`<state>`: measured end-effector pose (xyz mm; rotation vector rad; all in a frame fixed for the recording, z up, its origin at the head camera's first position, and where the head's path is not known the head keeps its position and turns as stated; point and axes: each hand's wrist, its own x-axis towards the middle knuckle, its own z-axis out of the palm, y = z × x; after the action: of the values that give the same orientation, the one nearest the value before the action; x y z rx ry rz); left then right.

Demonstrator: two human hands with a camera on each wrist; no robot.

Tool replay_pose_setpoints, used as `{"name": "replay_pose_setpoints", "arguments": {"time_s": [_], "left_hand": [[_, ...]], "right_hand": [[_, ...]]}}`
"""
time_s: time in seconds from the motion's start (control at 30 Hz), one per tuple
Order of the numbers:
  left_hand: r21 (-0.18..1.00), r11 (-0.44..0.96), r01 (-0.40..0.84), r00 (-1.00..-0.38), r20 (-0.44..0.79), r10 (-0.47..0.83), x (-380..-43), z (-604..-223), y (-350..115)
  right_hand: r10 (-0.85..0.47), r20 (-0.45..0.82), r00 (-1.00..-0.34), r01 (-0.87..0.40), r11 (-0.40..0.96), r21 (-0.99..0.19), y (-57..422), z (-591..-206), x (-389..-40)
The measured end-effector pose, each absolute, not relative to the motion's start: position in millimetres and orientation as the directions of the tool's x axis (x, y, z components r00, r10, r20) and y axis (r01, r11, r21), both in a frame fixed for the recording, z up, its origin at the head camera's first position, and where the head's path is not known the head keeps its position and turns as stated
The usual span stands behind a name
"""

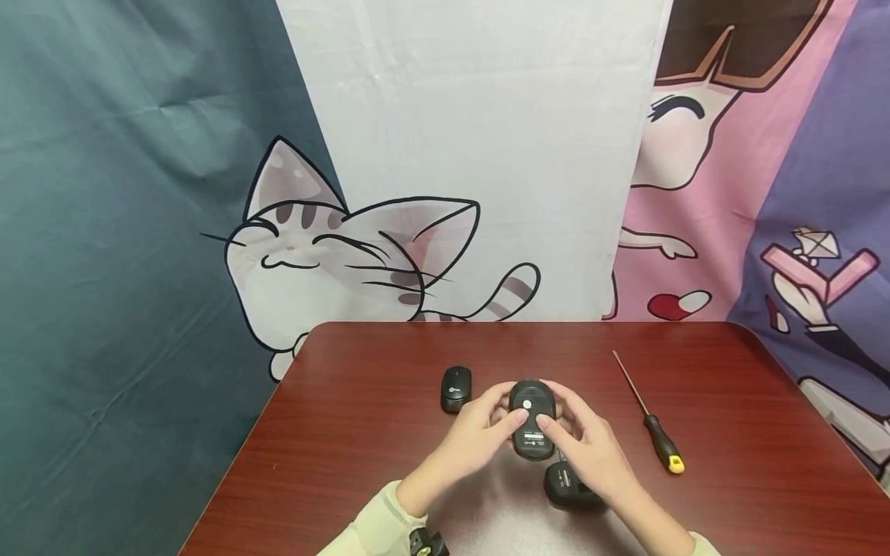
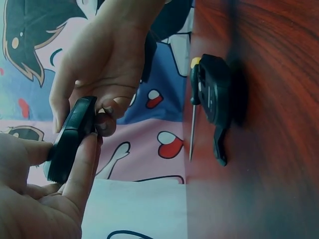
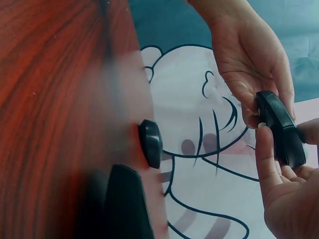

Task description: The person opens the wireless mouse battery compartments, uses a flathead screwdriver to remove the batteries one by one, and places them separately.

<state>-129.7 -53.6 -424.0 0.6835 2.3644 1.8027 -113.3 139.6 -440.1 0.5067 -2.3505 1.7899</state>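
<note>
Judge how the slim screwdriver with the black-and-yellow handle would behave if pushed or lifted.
The slim screwdriver is probably stiff, given its straight, metallic-looking shaft. Lifted, it may feel handle-heavy, as the handle is much thicker than the shaft. Nudged sideways on the flat, reddish-brown, wood-grained table, it might roll or swivel, being long and narrow.

Left sleeve point(image 1: 368, 531), bottom centre of the frame, is a pale creamy yellow-green, kinda wrinkled near the cuff. Chunky black wrist gadget point(image 1: 419, 540) there too, with a little yellowish bit. Right sleeve point(image 1: 704, 547) barely peeks in bottom right, same shade.
</note>
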Motion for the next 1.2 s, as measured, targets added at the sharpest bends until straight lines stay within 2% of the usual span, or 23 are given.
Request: {"name": "replay_pose_setpoints", "arguments": {"time_s": [0.27, 0.4, 0.53, 0.73, 0.97, 1.2], "left_hand": [[0.943, 0.182, 0.278, -0.901, 0.191, 0.389, -119.6, -412.8, -51.5], [0.959, 0.198, 0.202, -0.93, 0.123, 0.347, -117.8, -408.2, -50.5], [0.964, 0.228, 0.135, -0.955, 0.066, 0.289, -123.2, -419.8, -49.2], [0.943, 0.293, 0.155, -0.97, 0.088, 0.228, -130.8, -435.3, -49.5], [0.947, 0.287, 0.147, -0.97, 0.082, 0.227, -130.6, -441.9, -49.9], [0.91, 0.373, 0.181, -0.972, 0.106, 0.212, -131.4, -446.7, -51.5]], "right_hand": [[-0.175, 0.295, -0.939, -0.329, 0.212, -0.92, 136.5, -445.4, -110.2], [-0.184, 0.274, -0.944, -0.309, 0.204, -0.929, 134.1, -449.3, -109.0], [-0.19, 0.249, -0.95, -0.286, 0.207, -0.936, 131.6, -452.4, -107.4], [-0.205, 0.229, -0.952, -0.268, 0.192, -0.944, 127.4, -455.2, -106.1], [-0.178, 0.188, -0.966, -0.225, 0.219, -0.949, 124.0, -458.7, -106.1], [-0.152, 0.165, -0.974, -0.199, 0.245, -0.949, 117.9, -451.1, -101.7]]}}
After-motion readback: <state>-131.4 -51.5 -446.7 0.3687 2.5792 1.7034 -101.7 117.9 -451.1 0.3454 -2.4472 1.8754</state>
